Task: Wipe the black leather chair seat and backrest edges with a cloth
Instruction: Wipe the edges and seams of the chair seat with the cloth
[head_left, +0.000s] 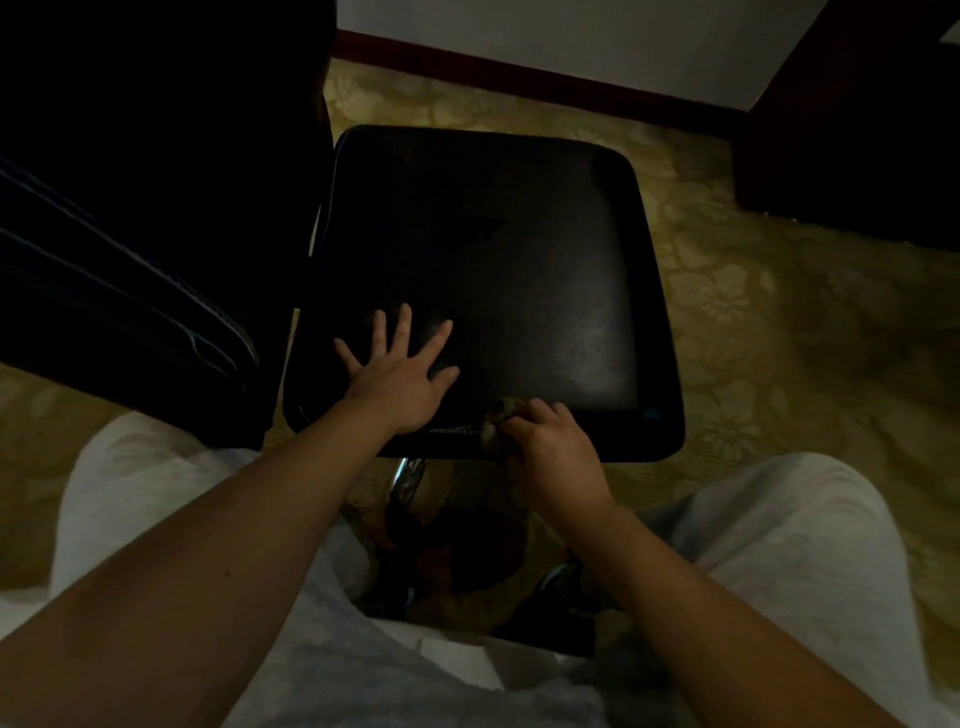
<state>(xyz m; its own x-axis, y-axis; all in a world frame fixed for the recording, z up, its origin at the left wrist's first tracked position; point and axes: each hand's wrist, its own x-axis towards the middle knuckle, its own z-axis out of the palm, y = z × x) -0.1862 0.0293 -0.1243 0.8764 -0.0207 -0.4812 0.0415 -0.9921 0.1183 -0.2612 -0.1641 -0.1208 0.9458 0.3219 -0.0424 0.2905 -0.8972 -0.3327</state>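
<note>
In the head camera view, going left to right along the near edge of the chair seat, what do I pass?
backrest → left hand, flat on the seat → cloth → right hand gripping it → patterned carpet

Patterned carpet bears the chair and, seemingly, a dark cabinet.

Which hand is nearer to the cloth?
Right. The right hand grips the cloth at the near edge of the seat; the left hand lies flat on the seat, apart from the cloth.
</note>
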